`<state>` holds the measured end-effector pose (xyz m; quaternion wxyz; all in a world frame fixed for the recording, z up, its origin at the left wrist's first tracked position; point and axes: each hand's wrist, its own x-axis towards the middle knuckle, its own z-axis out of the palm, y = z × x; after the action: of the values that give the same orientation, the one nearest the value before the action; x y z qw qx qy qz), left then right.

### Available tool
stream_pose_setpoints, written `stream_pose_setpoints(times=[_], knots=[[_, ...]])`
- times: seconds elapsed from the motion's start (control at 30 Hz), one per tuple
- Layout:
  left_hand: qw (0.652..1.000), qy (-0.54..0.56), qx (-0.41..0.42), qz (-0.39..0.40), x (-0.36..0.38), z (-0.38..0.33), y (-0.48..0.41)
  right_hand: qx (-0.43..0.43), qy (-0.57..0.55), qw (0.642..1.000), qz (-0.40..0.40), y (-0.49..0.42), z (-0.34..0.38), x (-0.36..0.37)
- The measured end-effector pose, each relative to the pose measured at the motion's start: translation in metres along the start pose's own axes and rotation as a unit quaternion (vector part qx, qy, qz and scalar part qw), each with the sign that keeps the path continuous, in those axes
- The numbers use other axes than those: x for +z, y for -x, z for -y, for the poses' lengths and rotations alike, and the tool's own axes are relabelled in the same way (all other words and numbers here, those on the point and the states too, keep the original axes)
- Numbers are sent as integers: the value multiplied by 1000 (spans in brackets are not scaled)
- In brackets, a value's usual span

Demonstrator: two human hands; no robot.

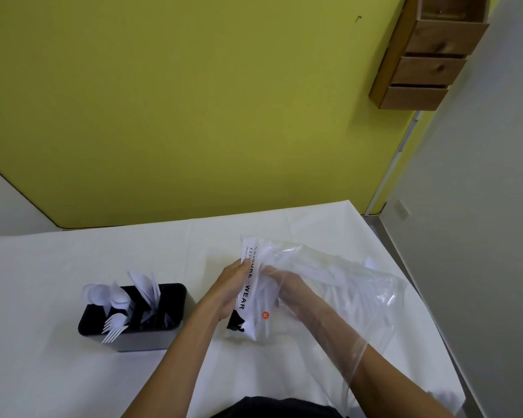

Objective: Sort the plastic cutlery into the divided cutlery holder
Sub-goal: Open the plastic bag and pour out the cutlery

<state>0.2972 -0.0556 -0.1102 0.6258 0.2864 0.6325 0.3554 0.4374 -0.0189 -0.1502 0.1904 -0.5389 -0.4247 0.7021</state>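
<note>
While your left hand (pixel 233 285) grips the bag (pixel 360 282), your right hand (pixel 287 286) lies inside, grip unclear. The holder (pixel 147 342) stands left, nearer your left hand.

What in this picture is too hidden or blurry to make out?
Head view only:
Right hand: inside the plastic bag; the crumpled film hides what it holds.
Cutlery in the bag: blurred by the film; kinds and number unclear.
Cutlery holder: dividers hidden by the standing cutlery.
Small print on the bag's strip: too small.
</note>
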Motion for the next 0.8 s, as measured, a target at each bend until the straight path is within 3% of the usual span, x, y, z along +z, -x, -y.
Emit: stream_pose_setpoints(times=[0.27,0.37,0.43,0.67,0.73,0.8], knots=[[999,17,26,-40,-2,-7,2,-23,-91,995,22,8,6,-2],[995,23,48,-89,-8,-7,-1,-64,-199,978,-6,4,9,-2],[993,23,46,-104,-13,-5,-4,-41,-268,963,-8,9,14,0],[999,-37,-9,37,-6,6,-9,-15,-237,969,-73,8,15,4],[998,-57,1,34,-2,5,-7,-14,-242,967,-74,11,15,6],[999,-46,4,-19,-1,3,-6,-21,-242,968,-66,16,16,6]])
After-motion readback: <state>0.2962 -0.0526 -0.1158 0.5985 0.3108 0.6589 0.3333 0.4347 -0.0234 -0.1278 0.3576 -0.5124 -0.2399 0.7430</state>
